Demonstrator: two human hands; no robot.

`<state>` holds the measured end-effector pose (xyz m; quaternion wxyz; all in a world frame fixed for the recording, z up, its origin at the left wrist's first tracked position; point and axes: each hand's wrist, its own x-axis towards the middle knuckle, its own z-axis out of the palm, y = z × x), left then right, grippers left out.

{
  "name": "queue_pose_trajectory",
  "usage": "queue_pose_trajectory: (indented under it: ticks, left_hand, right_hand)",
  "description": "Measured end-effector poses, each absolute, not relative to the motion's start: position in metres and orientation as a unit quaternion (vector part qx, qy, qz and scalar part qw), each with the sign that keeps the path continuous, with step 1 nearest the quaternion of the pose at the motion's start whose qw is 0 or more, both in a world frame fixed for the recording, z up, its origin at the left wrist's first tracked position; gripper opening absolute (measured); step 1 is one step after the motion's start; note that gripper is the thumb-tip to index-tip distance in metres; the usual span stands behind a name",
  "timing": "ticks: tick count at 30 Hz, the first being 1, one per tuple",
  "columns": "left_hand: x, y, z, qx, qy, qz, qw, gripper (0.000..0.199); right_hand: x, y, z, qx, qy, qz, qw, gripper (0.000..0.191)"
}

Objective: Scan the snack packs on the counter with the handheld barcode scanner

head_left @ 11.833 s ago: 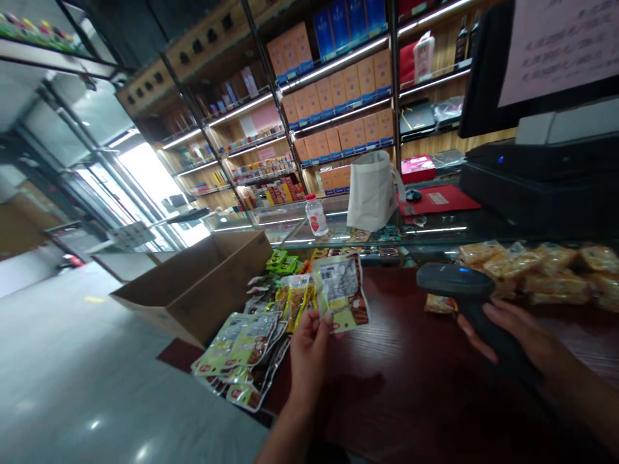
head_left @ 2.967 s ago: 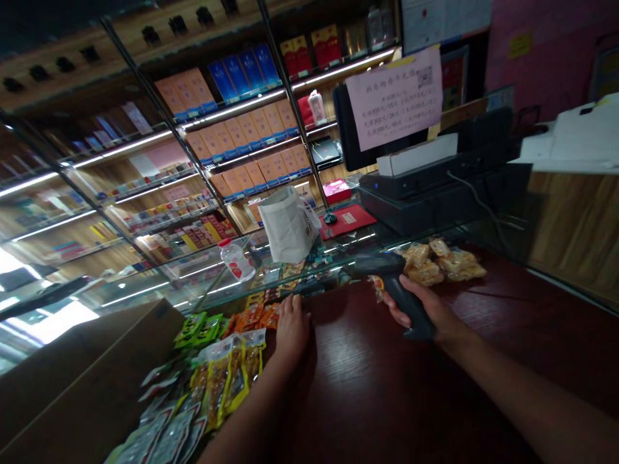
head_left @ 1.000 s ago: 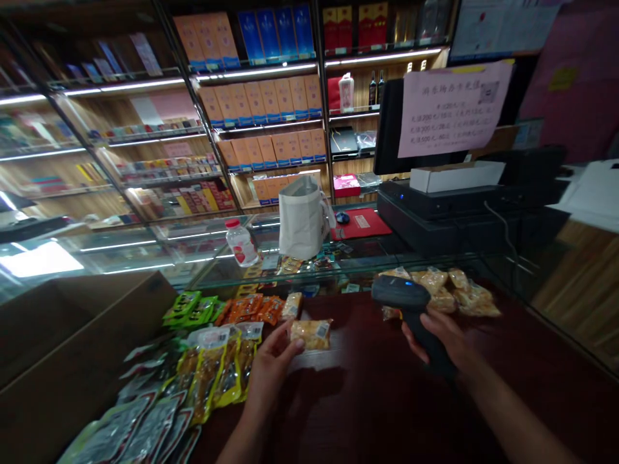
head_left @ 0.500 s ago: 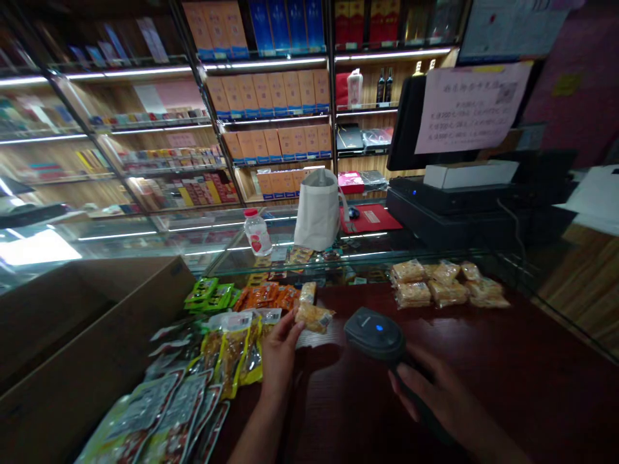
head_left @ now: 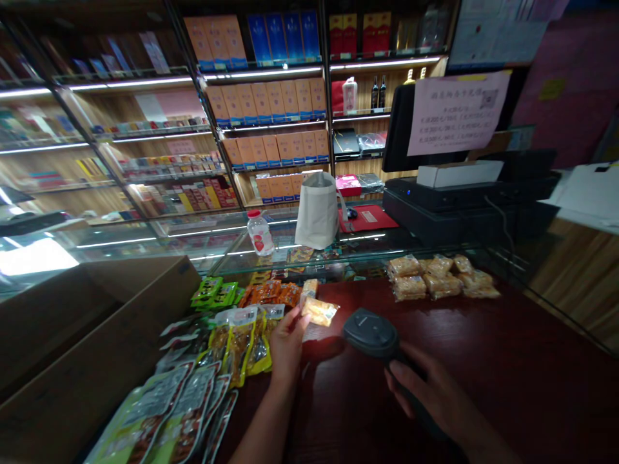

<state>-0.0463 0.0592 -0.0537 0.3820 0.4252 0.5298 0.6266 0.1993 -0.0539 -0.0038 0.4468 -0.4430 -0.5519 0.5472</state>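
My left hand (head_left: 289, 341) pinches a small clear-wrapped snack pack (head_left: 320, 312) with golden pieces inside, held above the dark red table (head_left: 358, 399). A barcode scanner (head_left: 371, 334) is gripped in my right hand (head_left: 430, 383), its head pointing left at the pack. Bright light falls on the wrapper, with a red glow on the table below it. Just behind the held pack lies another wrapped snack pack (head_left: 310, 289). Left of my left hand are yellow-edged pouches (head_left: 239, 341), orange packets (head_left: 265, 293) and green packets (head_left: 215, 293).
An open cardboard box (head_left: 97, 335) stands at left beside large flat pouches (head_left: 159, 412). Stacked snack packs (head_left: 430, 280) sit at the back right. Behind are a glass counter with a bottle (head_left: 260, 235), a white bag (head_left: 316, 216), and a monitor (head_left: 401, 129).
The scanner's blue light has gone off and bright light now falls on the snack pack. The pack is turned slightly, its label facing the scanner. The camera view has shifted a little.
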Motion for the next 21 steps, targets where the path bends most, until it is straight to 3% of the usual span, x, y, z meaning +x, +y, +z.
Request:
queue_pose_trajectory:
  ticks: [8, 14, 21]
  left_hand:
    - [-0.047, 0.063, -0.056, 0.402, 0.487, 0.640, 0.438, 0.045]
    - [-0.048, 0.064, -0.066, 0.394, 0.475, 0.610, 0.497, 0.069]
    - [-0.053, 0.116, -0.034, 0.353, 0.543, 0.606, 0.462, 0.030]
  right_hand:
    - [0.199, -0.055, -0.011, -0.431, -0.532, 0.552, 0.476, 0.046]
    - [0.202, -0.056, -0.013, -0.420, -0.512, 0.557, 0.501, 0.046]
    - [0.214, -0.059, -0.012, -0.413, -0.489, 0.566, 0.519, 0.047]
